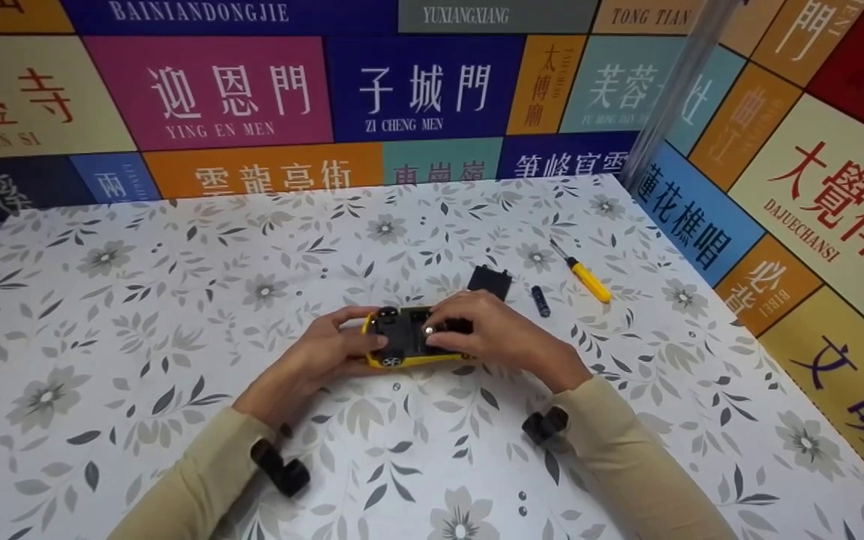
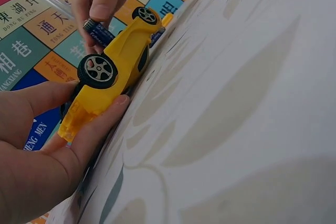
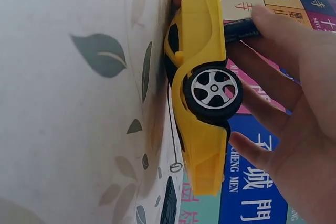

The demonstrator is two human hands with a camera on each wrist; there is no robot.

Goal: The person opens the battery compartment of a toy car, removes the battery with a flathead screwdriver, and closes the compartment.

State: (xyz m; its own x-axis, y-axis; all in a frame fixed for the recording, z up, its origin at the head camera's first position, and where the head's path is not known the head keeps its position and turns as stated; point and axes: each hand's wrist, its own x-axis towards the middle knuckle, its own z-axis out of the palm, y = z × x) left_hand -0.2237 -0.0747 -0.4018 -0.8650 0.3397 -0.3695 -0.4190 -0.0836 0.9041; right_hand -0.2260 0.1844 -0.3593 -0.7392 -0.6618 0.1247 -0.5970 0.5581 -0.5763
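A yellow toy car lies upside down, its dark underside and wheels facing up. My left hand grips one end of it between thumb and fingers, as the left wrist view shows. My right hand is over the car's open battery compartment and pinches a dark blue battery. In the right wrist view the battery stands tilted out of the underside, with the thumb at its outer end. How far its inner end sits in the compartment is hidden by the car body.
Just behind the right hand lies a black battery cover. To its right is a loose dark battery, and farther right a screwdriver with a yellow handle. Printed panels stand along the back and right edges of the flower-patterned table.
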